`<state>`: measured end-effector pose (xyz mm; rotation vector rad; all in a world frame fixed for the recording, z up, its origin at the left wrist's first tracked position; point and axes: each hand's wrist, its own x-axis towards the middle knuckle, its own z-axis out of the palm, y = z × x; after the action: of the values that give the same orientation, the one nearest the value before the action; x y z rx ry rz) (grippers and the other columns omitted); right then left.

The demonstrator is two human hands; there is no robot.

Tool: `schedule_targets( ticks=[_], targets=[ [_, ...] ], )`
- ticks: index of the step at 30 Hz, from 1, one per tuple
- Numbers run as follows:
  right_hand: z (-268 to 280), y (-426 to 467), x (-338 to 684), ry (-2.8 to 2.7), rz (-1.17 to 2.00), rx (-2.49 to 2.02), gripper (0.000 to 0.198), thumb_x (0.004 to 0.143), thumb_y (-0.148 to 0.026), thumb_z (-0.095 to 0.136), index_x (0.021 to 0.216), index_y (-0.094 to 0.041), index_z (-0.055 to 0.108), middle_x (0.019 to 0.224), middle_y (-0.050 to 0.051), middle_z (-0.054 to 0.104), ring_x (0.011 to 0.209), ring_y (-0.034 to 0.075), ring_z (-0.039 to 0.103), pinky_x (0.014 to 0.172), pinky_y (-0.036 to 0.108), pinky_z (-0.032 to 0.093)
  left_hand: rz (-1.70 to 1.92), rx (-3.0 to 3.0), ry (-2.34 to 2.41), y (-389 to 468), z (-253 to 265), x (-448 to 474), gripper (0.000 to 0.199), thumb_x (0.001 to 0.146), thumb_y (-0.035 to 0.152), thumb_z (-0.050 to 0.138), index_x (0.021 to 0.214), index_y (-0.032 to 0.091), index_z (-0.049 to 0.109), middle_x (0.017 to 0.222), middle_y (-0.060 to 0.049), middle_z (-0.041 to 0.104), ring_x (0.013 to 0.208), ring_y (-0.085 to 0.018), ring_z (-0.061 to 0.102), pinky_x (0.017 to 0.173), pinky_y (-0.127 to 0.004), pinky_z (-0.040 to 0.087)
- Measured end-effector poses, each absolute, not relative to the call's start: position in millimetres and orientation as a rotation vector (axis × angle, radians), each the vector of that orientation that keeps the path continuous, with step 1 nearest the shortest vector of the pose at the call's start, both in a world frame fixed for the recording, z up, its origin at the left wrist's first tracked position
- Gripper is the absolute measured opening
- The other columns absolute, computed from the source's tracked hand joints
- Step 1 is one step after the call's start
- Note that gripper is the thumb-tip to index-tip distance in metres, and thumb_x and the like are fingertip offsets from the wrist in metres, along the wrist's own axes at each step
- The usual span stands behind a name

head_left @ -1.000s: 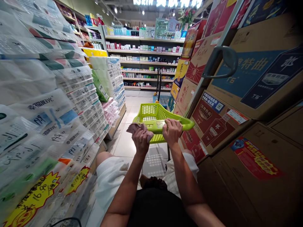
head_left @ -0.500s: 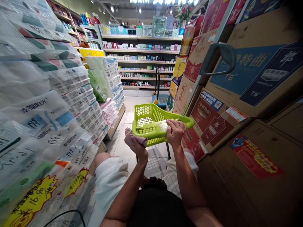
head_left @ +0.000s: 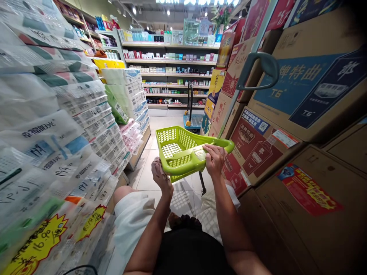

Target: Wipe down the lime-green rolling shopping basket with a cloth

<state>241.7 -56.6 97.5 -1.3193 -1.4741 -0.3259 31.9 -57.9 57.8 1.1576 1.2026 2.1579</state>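
Observation:
A lime-green plastic shopping basket (head_left: 183, 168) with lattice sides is held up over the floor in front of my knees, tilted. My right hand (head_left: 215, 158) is closed on its near right rim, beside a pale label. At the basket's left end, my left hand (head_left: 161, 176) has its fingers closed round a greyish-pink cloth (head_left: 163, 170), which presses against the rim's outer side. Parts of the cloth are hidden by that hand.
Packs of tissue (head_left: 86, 130) are stacked along the left. Cardboard cartons (head_left: 286, 183) rise on the right, with a grey-handled pole (head_left: 256, 72) leaning by them. Ahead are a blue platform trolley (head_left: 193, 121) and stocked shelves (head_left: 172, 61).
The basket has swung round and tipped a little, its left end shifting left. My left hand has moved with the cloth down the basket's left side. My right hand keeps its grip.

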Motion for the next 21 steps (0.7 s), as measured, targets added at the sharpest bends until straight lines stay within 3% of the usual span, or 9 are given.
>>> schedule_targets(
  ticks=[3,7,13,18,21],
  targets=[
    [97,-55,246,-1.480,-0.320,-1.317,0.041,0.089,-0.020,0.044,0.109,-0.024,0.080,0.115,0.004,0.078,0.112,0.025,0.060,0.109,0.048,0.036,2.151,1.410,1.085,-59,78,13,0.037,0.100,0.052,0.053,0.106,0.020,0.070,0.115,-0.011,0.071,0.122,-0.026,0.064,0.113,-0.042,0.046],
    [98,-54,250,-1.488,-0.308,-1.306,0.040,0.091,-0.024,0.043,0.106,-0.024,0.080,0.114,0.004,0.079,0.111,0.025,0.062,0.109,0.046,0.037,1.654,1.840,0.999,-32,109,-23,0.034,0.094,0.051,0.064,0.095,0.019,0.076,0.107,-0.011,0.075,0.107,-0.027,0.070,0.103,-0.041,0.052],
    [98,-52,249,-1.471,-0.312,-1.274,0.041,0.092,-0.025,0.042,0.106,-0.023,0.081,0.114,0.004,0.079,0.111,0.025,0.062,0.108,0.045,0.038,1.786,1.502,1.158,-17,97,-24,0.042,0.093,0.058,0.062,0.095,0.018,0.074,0.100,-0.011,0.074,0.099,-0.026,0.070,0.094,-0.039,0.056],
    [94,-52,255,-1.457,-0.311,-1.310,0.042,0.090,-0.023,0.042,0.106,-0.024,0.081,0.113,0.004,0.079,0.110,0.025,0.061,0.107,0.047,0.038,1.647,1.894,0.939,-57,108,-22,0.036,0.092,0.055,0.063,0.090,0.022,0.077,0.102,-0.011,0.076,0.108,-0.029,0.070,0.107,-0.048,0.051],
    [91,-51,263,-1.457,-0.314,-1.315,0.043,0.091,-0.023,0.041,0.106,-0.023,0.081,0.113,0.004,0.078,0.111,0.026,0.061,0.107,0.047,0.039,1.521,1.991,0.842,-61,116,-19,0.036,0.093,0.055,0.062,0.086,0.023,0.077,0.095,-0.010,0.077,0.102,-0.029,0.070,0.104,-0.048,0.053]
  ],
)
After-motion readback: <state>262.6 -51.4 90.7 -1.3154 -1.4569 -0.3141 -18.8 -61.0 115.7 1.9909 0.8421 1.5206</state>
